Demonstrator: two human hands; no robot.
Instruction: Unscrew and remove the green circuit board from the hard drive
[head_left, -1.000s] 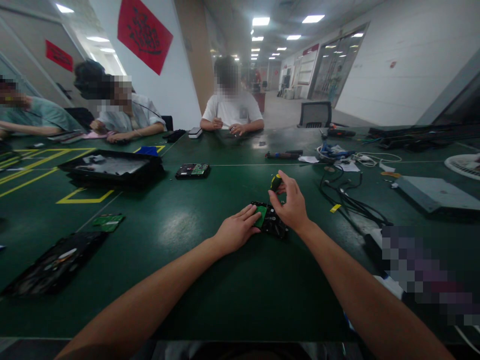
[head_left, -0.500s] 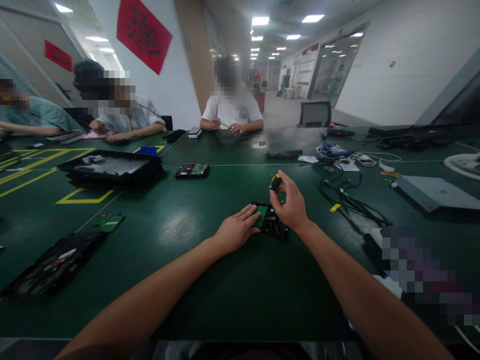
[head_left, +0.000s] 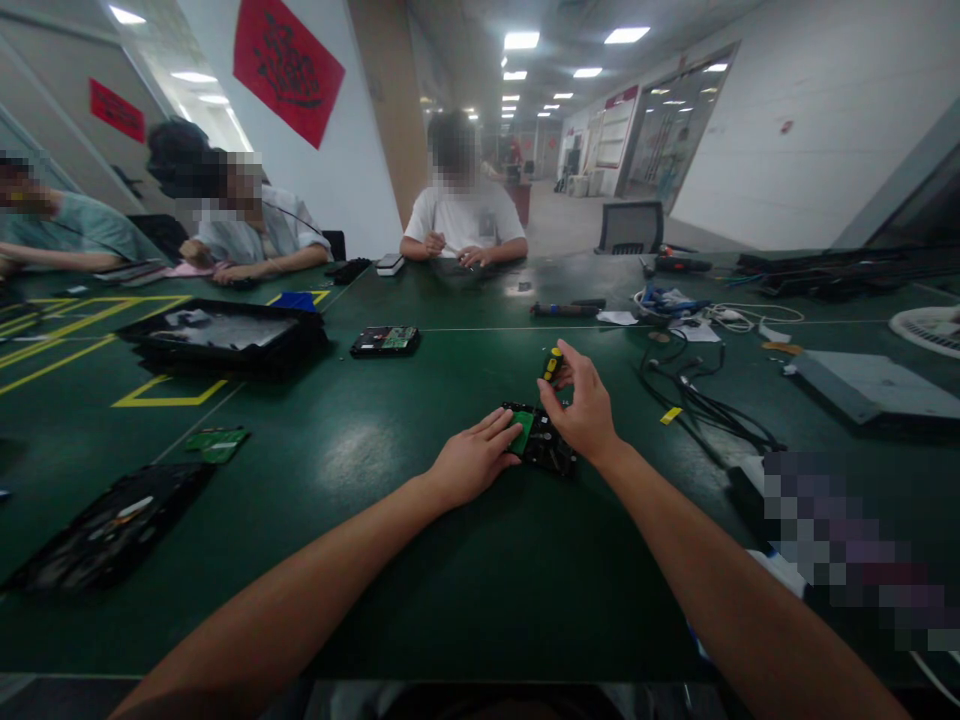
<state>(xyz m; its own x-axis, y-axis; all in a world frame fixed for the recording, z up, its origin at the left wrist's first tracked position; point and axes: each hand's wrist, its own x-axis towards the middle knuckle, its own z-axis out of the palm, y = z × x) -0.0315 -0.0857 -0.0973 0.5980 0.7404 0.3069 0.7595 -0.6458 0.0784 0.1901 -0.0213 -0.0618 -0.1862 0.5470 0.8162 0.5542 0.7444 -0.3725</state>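
Note:
A black hard drive with a green circuit board lies on the table in front of me. Across its left part rests my left hand, fingers stretched out flat over the board. My right hand grips a yellow-and-black screwdriver by its handle, fingertips pinched round it. The screwdriver stands nearly upright over the drive; its tip is hidden behind my hand, so contact with a screw cannot be made out.
Another hard drive lies further off. To the left are black trays, a loose green circuit board and a dark drive casing. Black cables and a grey metal box occupy the right. Several people sit across the table.
The screwdriver handle has turned in my right hand, showing more yellow now. My left hand and the hard drive have stayed in place.

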